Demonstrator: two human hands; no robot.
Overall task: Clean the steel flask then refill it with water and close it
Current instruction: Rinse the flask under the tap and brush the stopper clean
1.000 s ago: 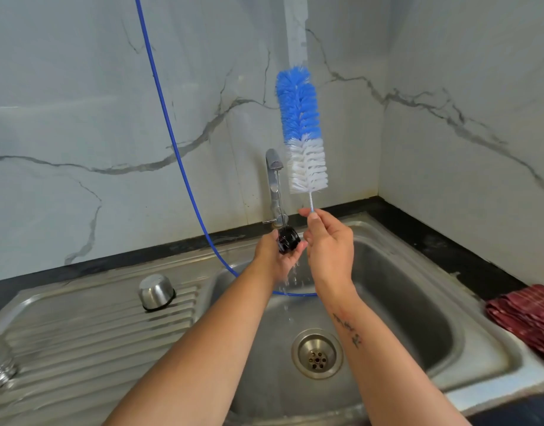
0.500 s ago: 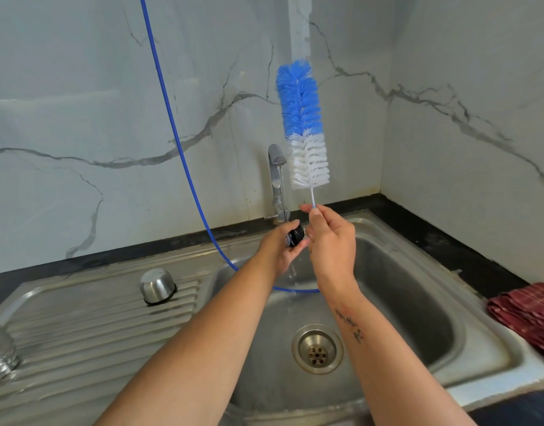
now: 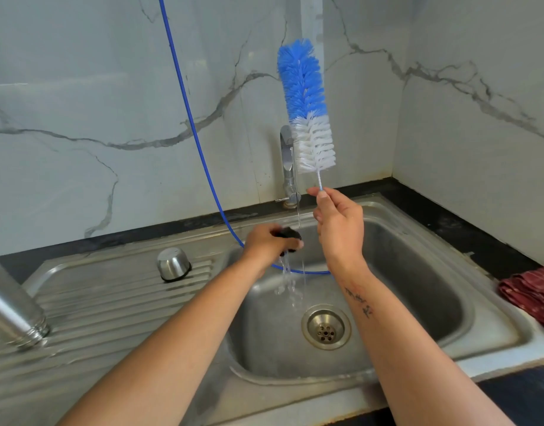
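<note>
Head view looks down over the stainless steel sink basin (image 3: pixel 424 290), and I place everything from it. Above its back edge my right hand (image 3: pixel 340 232) pinches the thin wire stem of the blue and white bristled bottle brush (image 3: pixel 306 106) between thumb and fingertips, bristles pointing straight up beside the chrome tap (image 3: pixel 287 167). Over the basin's left rim my left hand (image 3: pixel 266 244) curls round a small black stopper (image 3: pixel 289 236) under the thin stream, water spilling below it. Left of the basin, on the ribbed drainboard, the steel flask (image 3: pixel 11 312) lies tilted with its threaded mouth open, and a rounded steel cap (image 3: pixel 173 265) stands apart from it.
</note>
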